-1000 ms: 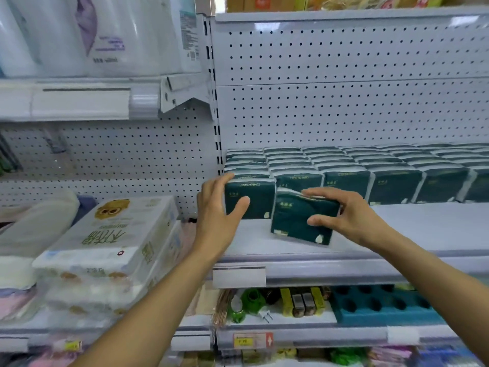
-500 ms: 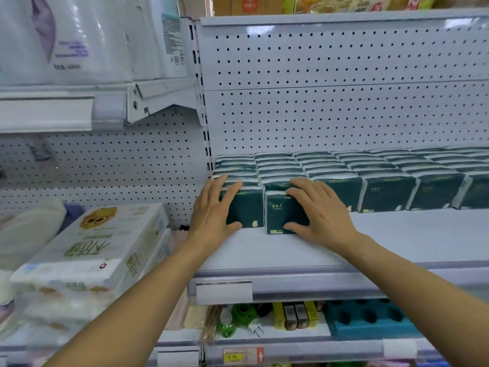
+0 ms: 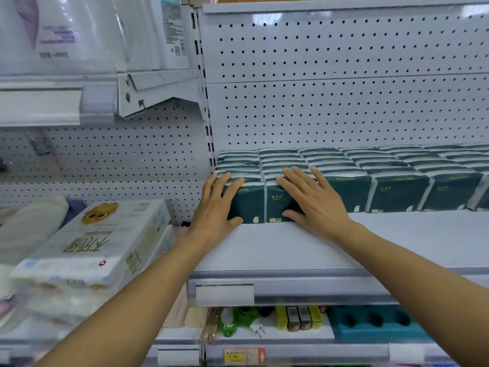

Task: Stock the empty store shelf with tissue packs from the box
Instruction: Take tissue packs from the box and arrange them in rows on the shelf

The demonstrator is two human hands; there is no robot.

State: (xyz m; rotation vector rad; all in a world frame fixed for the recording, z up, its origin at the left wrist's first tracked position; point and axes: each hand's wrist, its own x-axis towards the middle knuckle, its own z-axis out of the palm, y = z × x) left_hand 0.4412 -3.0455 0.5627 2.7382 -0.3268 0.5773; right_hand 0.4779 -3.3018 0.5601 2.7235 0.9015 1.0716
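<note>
- My left hand point(image 3: 215, 205) lies flat, fingers straight, against the front left tissue pack point(image 3: 247, 203) on the white shelf point(image 3: 291, 250).
- My right hand point(image 3: 315, 201) presses the second front pack point(image 3: 277, 205), just right of the first, touching it.
- Behind and right of these packs, rows of dark green packs point(image 3: 397, 176) reach the pegboard back panel point(image 3: 344, 102).
- Left of the shelf sits a white paper-roll bundle point(image 3: 100, 245).

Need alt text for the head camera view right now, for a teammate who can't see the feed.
Both hands press flat against the two front-left dark green tissue packs on the white shelf: left hand, right hand. More packs fill the rows behind and to the right; the shelf front is bare.
</note>
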